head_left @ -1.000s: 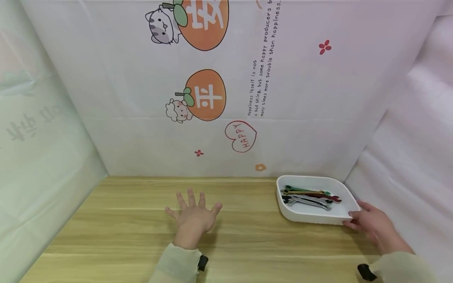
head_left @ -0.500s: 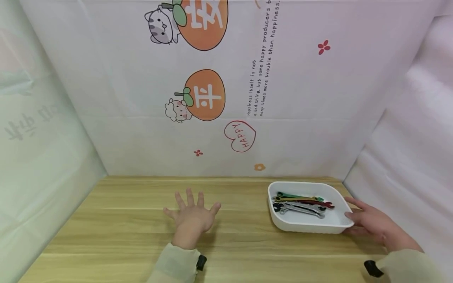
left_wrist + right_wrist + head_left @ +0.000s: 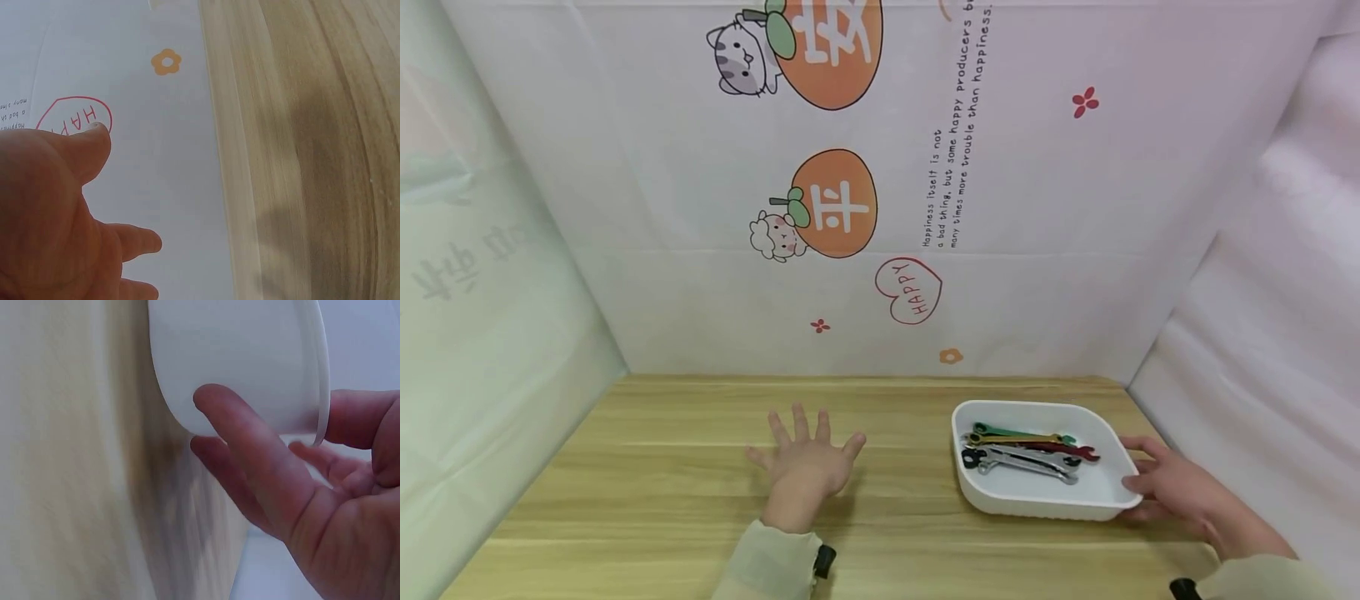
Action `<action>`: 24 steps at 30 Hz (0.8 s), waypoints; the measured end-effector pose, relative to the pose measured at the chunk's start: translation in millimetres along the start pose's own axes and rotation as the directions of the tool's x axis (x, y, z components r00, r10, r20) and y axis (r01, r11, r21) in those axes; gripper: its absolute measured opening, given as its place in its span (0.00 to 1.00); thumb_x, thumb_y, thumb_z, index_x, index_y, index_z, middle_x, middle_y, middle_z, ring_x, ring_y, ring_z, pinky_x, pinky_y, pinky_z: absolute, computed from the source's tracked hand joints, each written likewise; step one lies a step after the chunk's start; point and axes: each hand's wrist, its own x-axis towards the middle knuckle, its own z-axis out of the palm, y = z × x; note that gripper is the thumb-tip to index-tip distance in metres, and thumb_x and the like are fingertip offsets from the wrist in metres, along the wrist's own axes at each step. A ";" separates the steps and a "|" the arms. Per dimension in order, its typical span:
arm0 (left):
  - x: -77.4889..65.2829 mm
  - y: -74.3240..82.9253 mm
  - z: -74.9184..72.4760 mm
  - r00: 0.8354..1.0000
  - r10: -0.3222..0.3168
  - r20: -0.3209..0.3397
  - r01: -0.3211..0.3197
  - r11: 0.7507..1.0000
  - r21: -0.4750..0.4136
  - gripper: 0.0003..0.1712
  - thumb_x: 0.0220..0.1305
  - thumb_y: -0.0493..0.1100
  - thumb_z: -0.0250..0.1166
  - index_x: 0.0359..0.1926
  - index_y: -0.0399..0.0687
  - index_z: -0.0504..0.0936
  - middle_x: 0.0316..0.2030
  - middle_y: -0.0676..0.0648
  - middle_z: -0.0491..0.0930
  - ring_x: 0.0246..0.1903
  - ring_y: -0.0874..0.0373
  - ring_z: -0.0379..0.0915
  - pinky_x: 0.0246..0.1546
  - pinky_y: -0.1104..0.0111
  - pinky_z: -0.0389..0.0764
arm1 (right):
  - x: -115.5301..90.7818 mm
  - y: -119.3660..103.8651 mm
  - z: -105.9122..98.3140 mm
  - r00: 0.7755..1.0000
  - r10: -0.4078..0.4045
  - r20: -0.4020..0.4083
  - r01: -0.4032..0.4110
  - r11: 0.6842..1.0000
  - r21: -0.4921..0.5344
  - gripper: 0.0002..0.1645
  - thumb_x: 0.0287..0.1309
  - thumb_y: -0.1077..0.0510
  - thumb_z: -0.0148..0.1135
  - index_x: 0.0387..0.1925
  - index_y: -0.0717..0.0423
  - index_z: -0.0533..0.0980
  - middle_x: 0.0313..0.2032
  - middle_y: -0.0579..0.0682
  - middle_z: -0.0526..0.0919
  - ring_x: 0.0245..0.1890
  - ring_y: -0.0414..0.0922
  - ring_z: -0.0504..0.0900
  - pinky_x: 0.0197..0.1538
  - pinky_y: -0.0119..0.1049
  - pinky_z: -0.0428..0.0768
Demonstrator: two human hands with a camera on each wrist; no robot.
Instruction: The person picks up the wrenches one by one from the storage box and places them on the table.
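A white plastic tray [image 3: 1037, 505] with rounded corners is at the right of the head view. Inside it lies a loose pile of several wrenches: a green wrench [image 3: 1000, 432], a yellow wrench [image 3: 1018, 439], a red wrench [image 3: 1086, 452] and silver ones. My right hand [image 3: 1176, 487] grips the tray's right end; the right wrist view shows the thumb over the rim and fingers against the outer wall [image 3: 237, 356]. With fingers spread, my left hand [image 3: 810, 467] hovers over the table left of the tray and holds nothing.
The wood-grain table [image 3: 647, 500] is enclosed by a printed white sheet [image 3: 700, 308] at the back, with more sheeting at both sides. The right-hand sheet [image 3: 1262, 350] stands close to my right hand.
My right hand has brought the tray left and nearer to me, away from the back right corner. The wrenches travel with it. My left hand has hardly moved.
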 end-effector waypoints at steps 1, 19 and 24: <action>0.0 -0.3 0.0 1.000 0.001 -0.001 -0.001 1.000 0.001 0.51 0.66 0.79 0.34 0.79 0.54 0.53 0.77 0.37 0.36 0.72 0.29 0.20 0.53 0.21 0.29 | -2.2 -0.6 5.3 1.000 0.004 -0.002 -0.004 1.000 -0.015 0.43 0.66 0.73 0.52 0.73 0.68 0.39 0.60 0.80 0.63 0.42 0.60 0.82 0.43 0.59 0.82; -1.4 -2.5 -1.6 1.000 -0.005 -0.004 0.005 1.000 0.011 0.50 0.67 0.78 0.37 0.78 0.53 0.55 0.77 0.36 0.37 0.72 0.28 0.22 0.53 0.20 0.32 | -9.5 -7.9 37.5 0.997 -0.017 0.075 0.019 1.000 -0.022 0.48 0.66 0.73 0.51 0.77 0.60 0.36 0.59 0.86 0.60 0.41 0.63 0.83 0.40 0.61 0.82; -0.6 -2.9 -0.5 1.000 0.000 -0.011 0.000 1.000 0.013 0.50 0.67 0.78 0.37 0.78 0.53 0.56 0.77 0.36 0.37 0.72 0.28 0.22 0.53 0.20 0.32 | -11.6 -10.0 42.4 0.984 -0.033 0.177 0.025 0.999 0.048 0.47 0.71 0.66 0.52 0.77 0.59 0.34 0.62 0.81 0.61 0.43 0.65 0.82 0.41 0.62 0.82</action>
